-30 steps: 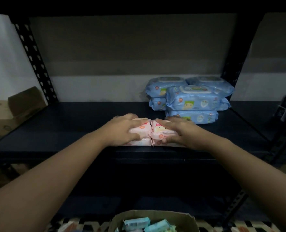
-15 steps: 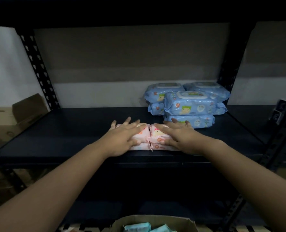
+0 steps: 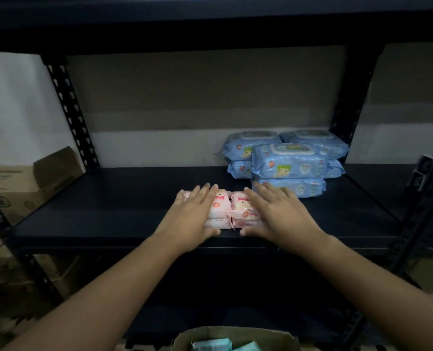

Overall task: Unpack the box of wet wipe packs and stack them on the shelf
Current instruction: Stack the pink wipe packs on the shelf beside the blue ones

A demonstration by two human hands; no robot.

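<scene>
Fingers [image 3: 205, 192] of both hands spread flat, released, pressing pink packs [image 3: 221, 209] | left hand [image 3: 192, 219], right hand [image 3: 278, 214] | shelf [image 3: 124, 198] front edge | blue packs [image 3: 288, 163] back right corner

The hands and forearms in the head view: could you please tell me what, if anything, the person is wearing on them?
Nothing that shows. The left hand and right hand are bare, with no gloves, and no rings, watch or bracelet visible. Both forearms are uncovered right to the frame's edge, so no sleeve is in view.
</scene>
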